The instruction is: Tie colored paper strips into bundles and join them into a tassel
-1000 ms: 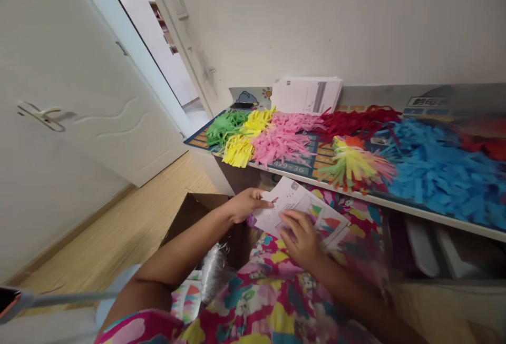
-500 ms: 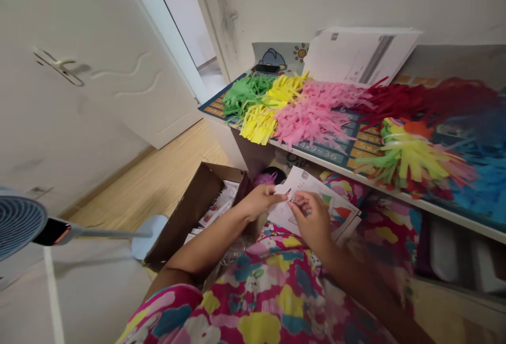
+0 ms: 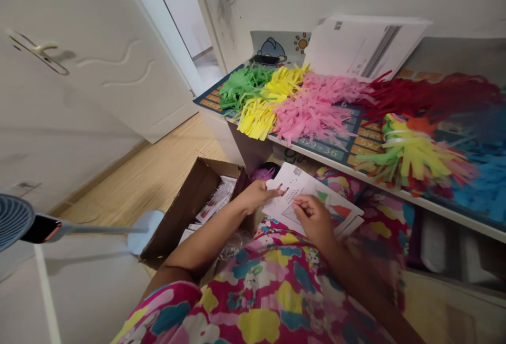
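A small stack of white printed sheets [image 3: 298, 186] with coloured triangles rests on my lap, over flowery fabric. My left hand [image 3: 256, 196] is pinched on the stack's left edge, thumb and fingers pressed together. My right hand [image 3: 312, 217] lies on the sheets with its fingers curled in a pinch at the paper's surface; what it pinches is too small to make out. Just beyond the hands runs the table edge [image 3: 328, 165], with piles of fringed paper strips on top: green [image 3: 241, 85], yellow [image 3: 263, 107], pink [image 3: 316, 109], red [image 3: 419, 96], blue [image 3: 486, 175] and a tied multicolour bundle [image 3: 411, 154].
An open cardboard box [image 3: 190, 212] with papers inside stands on the wooden floor at my left knee. A fan on a stand [image 3: 23, 225] is at the far left. A white door [image 3: 98, 54] and doorway lie beyond. White booklets [image 3: 363, 43] lean against the wall on the table.
The view swung left and down over the second. My hands came together at the top of the sheets, then parted slightly; the left now pinches the edge, the right rests lower.
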The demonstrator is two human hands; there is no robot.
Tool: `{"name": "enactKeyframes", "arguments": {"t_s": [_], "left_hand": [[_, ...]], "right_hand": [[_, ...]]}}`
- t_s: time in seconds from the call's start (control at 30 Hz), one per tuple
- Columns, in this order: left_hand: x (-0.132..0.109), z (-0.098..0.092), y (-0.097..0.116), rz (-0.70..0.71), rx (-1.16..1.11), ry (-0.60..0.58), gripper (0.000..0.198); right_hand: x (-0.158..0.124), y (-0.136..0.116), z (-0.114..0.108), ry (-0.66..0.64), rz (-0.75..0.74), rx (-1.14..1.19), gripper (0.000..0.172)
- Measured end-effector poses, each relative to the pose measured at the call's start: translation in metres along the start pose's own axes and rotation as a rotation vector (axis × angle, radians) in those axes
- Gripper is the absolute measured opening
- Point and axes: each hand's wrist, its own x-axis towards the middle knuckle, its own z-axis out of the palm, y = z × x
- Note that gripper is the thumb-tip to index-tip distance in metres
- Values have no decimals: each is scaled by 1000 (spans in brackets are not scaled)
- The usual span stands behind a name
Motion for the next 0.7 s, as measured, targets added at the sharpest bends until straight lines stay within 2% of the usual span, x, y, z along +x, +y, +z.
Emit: {"name": "enactKeyframes", "arguments": {"t_s": [0.13,0.53,0.7], "left_hand": [[-4,3,6,-38,21,-30,43],[4,-4,12,-162,-46,-90,42],[7,-7,8,-196,-116,-66,44]], "right_hand": [[-2,3,13,57,3,-3,21],[-10,6,10,64,-28,5,25],[-10,8,9,54,-25,-3,23]]}}
